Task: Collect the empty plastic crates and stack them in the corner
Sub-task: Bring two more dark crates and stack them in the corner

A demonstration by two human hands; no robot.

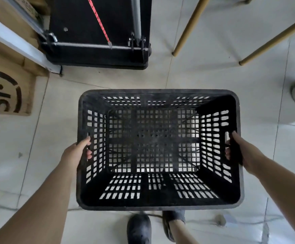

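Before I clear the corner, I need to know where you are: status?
Left hand and right hand grip the side handles. Black perforated plastic crate empty, carried. Black platform trolley and tan chair legs ahead.

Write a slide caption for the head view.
Both hands, left hand and right hand, grip the empty black crate by its side handles.
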